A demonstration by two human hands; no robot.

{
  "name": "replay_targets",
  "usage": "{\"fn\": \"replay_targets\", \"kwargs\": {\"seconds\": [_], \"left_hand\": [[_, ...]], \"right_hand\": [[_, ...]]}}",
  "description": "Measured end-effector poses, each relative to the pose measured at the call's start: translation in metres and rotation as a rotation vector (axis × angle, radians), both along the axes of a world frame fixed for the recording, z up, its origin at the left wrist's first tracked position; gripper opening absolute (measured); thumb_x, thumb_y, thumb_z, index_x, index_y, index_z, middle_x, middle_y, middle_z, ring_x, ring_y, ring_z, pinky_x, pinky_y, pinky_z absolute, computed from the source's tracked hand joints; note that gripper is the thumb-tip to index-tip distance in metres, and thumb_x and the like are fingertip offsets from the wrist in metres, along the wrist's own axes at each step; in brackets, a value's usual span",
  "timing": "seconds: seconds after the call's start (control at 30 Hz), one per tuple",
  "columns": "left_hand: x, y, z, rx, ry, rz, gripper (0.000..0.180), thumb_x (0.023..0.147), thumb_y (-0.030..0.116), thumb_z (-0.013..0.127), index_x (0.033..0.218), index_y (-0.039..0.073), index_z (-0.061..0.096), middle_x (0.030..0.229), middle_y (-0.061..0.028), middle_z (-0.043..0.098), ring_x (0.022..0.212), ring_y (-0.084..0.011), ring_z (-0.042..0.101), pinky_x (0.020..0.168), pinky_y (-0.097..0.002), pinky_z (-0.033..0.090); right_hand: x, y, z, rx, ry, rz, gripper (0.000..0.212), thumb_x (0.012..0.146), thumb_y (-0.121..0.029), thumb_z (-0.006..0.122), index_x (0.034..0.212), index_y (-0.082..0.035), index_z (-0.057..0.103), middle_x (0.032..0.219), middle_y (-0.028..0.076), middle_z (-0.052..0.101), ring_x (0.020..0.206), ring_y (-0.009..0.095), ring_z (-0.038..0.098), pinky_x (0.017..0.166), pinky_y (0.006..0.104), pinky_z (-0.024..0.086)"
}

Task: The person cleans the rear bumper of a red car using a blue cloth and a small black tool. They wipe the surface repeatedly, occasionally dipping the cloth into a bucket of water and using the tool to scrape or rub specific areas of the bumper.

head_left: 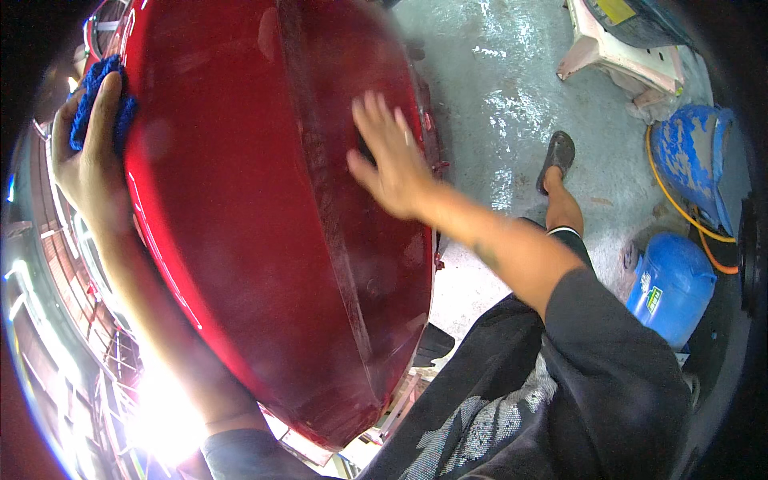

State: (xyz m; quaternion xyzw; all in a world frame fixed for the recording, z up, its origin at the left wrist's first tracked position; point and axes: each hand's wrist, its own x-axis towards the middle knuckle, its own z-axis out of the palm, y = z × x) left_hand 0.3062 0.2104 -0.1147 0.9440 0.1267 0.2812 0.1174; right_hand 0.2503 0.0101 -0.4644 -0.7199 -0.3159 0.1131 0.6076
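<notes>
Head view: I look down on a large red panel point(228, 208) left of centre, between the person's two arms.
Panel's look: deep red, glossy and curved, with bright light along its left edge; a duller, greyish band point(322, 200) runs down it, and the red right of that band reads darker to me.
Left hand and cloth: the left hand point(84, 164) is closed around a fluffy blue cloth point(86, 106) at the panel's upper left edge.
Right hand: the right hand point(392, 164) is over the panel's right part, fingers spread wide; it is blurred, so I cannot tell whether it touches.
Panel's direction: its long axis runs from the top of my view to the bottom, leaning right lower down, and its narrowing end points toward the person.
Floor side: right of the panel I see a wet-looking grey floor point(472, 120) and the person's dark shoe point(560, 150).
Far right: a blue tank point(672, 290) stands near a yellow hose point(670, 190).
</notes>
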Motion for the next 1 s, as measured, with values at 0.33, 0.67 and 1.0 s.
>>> {"fn": "replay_targets", "kwargs": {"seconds": [0.33, 0.67, 1.0], "left_hand": [[0.0, -0.004, 0.001, 0.042, -0.045, 0.015, 0.031, 0.092, 0.022, 0.094, 0.112, 0.002, 0.082, 0.104, -0.0027, 0.077, 0.095, -0.0096, 0.071, 0.089, -0.0254, 0.06], [-0.003, 0.007, 0.003, 0.02, -0.017, 0.0, 0.037, 0.093, 0.02, 0.093, 0.119, -0.001, 0.08, 0.112, -0.0092, 0.08, 0.099, -0.0132, 0.075, 0.092, -0.0275, 0.062], [-0.005, 0.012, 0.005, -0.016, -0.04, -0.012, 0.039, 0.09, 0.024, 0.096, 0.117, 0.0, 0.083, 0.11, -0.0093, 0.08, 0.099, -0.0124, 0.074, 0.094, -0.0262, 0.059]], "right_hand": [[-0.037, -0.018, -0.004, 0.039, -0.03, 0.108, 0.086, 0.113, -0.057, 0.052, 0.176, -0.007, 0.023, 0.183, 0.027, 0.016, 0.17, 0.047, 0.016, 0.136, 0.0655, 0.013], [0.017, -0.017, -0.04, 0.116, -0.401, 0.301, 0.08, 0.109, -0.058, 0.06, 0.173, -0.017, 0.036, 0.183, 0.018, 0.024, 0.169, 0.039, 0.023, 0.137, 0.0624, 0.018], [0.046, -0.013, -0.028, 0.132, -0.52, 0.423, 0.08, 0.105, -0.048, 0.069, 0.173, -0.019, 0.038, 0.184, 0.015, 0.026, 0.17, 0.036, 0.024, 0.137, 0.0619, 0.019]]}}
